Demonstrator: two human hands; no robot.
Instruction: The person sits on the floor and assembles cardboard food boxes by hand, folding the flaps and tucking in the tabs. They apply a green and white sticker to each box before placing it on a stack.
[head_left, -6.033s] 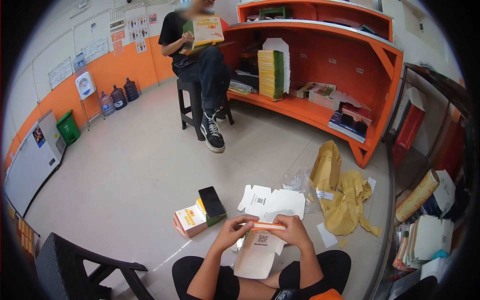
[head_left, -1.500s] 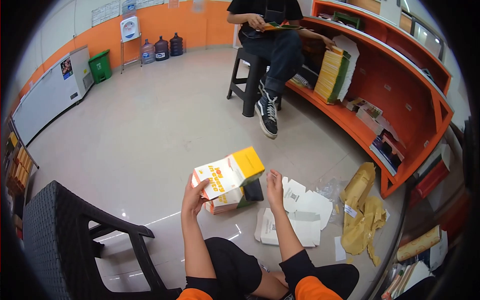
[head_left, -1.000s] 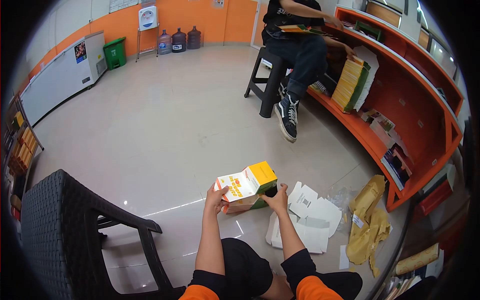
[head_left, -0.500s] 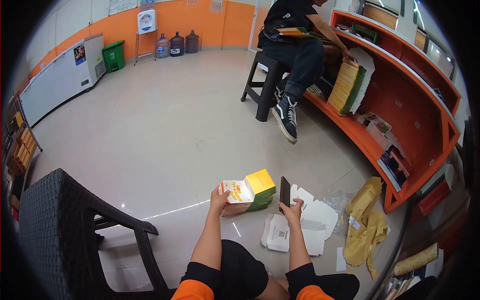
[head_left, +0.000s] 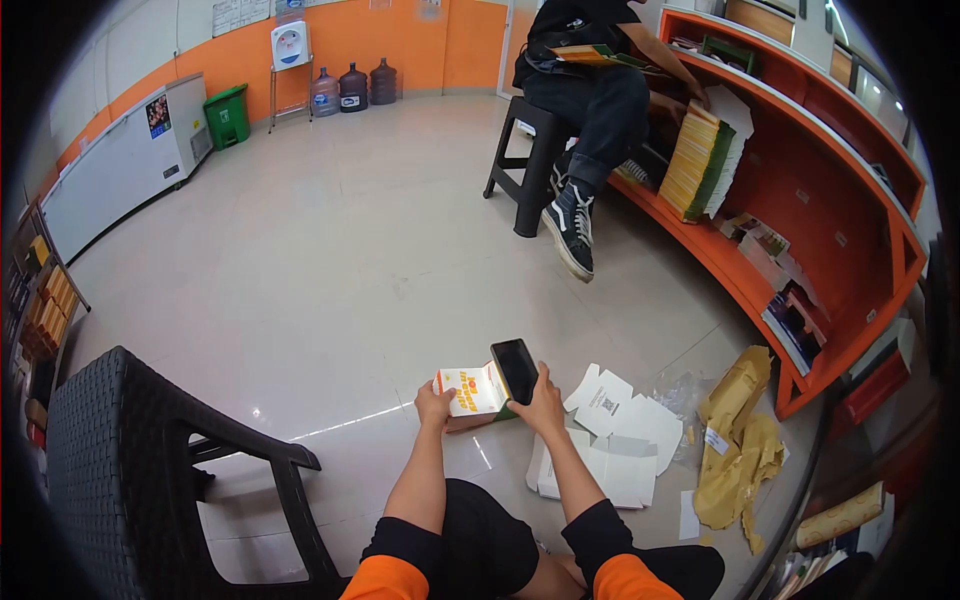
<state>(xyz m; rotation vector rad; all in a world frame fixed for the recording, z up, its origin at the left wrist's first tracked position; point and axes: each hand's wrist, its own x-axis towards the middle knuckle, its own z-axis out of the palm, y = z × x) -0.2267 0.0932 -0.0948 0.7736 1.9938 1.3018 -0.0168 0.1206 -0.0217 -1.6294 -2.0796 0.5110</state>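
Note:
My left hand (head_left: 434,405) grips the left edge of a stack of printed cartons (head_left: 468,393), thumb on top. The uppermost panel is white with orange and yellow lettering; green edges show at the lower right. In my right hand (head_left: 543,406) is a black smartphone (head_left: 514,371), tilted above the stack's right end with its dark face toward me. The phone hides the yellow part of the stack. Right of my right hand, unfolded white cartons (head_left: 640,432) lie on the floor, one bearing a square code.
Crumpled brown paper (head_left: 738,440) lies at the right, beside clear plastic (head_left: 680,395). A black woven chair (head_left: 120,470) stands at my left. Ahead, a person (head_left: 590,100) sits on a black stool (head_left: 522,170), a hand at a carton stack (head_left: 697,160) on the orange shelf (head_left: 850,240).
My right hand has moved left and turned the smartphone from edge-on to face me, over the stack. My left hand keeps its grip. The seated person's arm has shifted slightly.

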